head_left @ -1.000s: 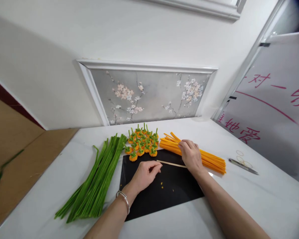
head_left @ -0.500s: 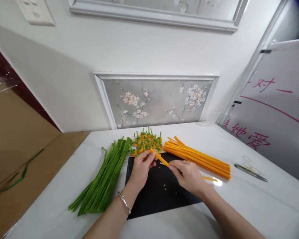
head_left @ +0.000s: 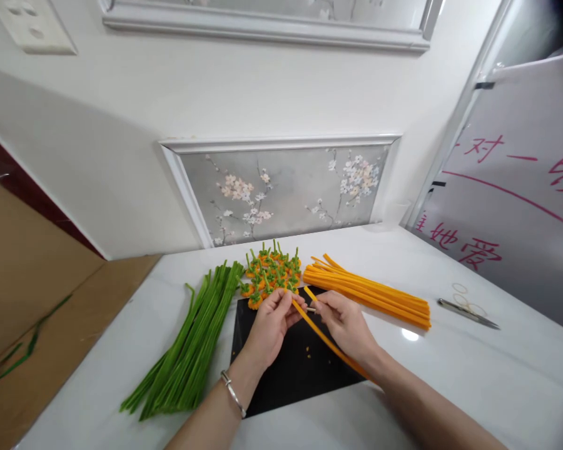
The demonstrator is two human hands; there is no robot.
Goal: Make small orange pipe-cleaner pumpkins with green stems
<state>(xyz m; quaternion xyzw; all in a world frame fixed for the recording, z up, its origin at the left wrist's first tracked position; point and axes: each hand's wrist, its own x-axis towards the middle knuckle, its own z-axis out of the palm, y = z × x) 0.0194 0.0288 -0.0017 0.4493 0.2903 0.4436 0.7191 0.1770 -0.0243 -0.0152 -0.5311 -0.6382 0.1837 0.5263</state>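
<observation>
My left hand (head_left: pixel 271 322) is closed, pinching an orange pipe cleaner (head_left: pixel 326 339) near one end. Its long tail slants down to the right, passing beneath my right wrist. Just beside it, my right hand (head_left: pixel 344 317) is closed on a short orange pipe cleaner end (head_left: pixel 310 294) that pokes up from the fingertips. Whether both orange parts belong to one piece I cannot tell. A thin pale stick (head_left: pixel 311 309) shows between the two hands. Both hands are above a black mat (head_left: pixel 286 381) dotted with small orange bits.
Green pipe cleaners (head_left: pixel 192 350) lie bundled at left. Behind the mat stand several small orange shapes with green tops (head_left: pixel 272 269). An orange pipe cleaner bundle (head_left: pixel 370 292) lies at right, with metal tweezers (head_left: pixel 469 314) and thin rubber bands (head_left: pixel 460 289) beyond it on the white table (head_left: pixel 450 387).
The orange strip stretched between my hands before; now its long tail hangs down to the right under my right wrist. My right hand has turned slightly and come nearer the left.
</observation>
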